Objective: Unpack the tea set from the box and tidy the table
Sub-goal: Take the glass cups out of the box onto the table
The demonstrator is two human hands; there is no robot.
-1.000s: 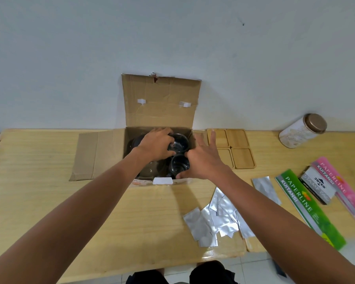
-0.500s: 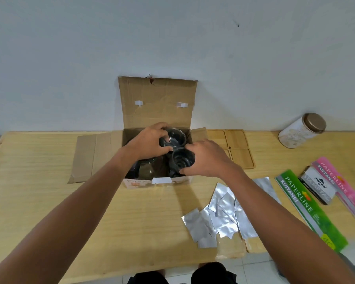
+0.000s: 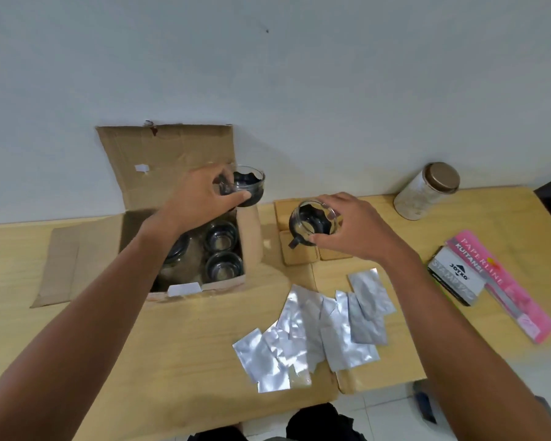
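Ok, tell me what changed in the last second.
Both hands lifted a glass cup out of the cardboard box. The left hand raised its cup above the box; the right hand carried its cup right, over the wooden coasters. Foil packets and jar stayed.

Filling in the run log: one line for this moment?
left hand: holds cup above box | right hand: holds cup over coasters

- left forearm (image 3: 115, 300) covers near-left contents of box (image 3: 134, 230); possibly a larger glass vessel there
- wooden coasters (image 3: 299, 256) mostly behind right hand (image 3: 353, 230)
- cup (image 3: 247, 186) motion-blurred
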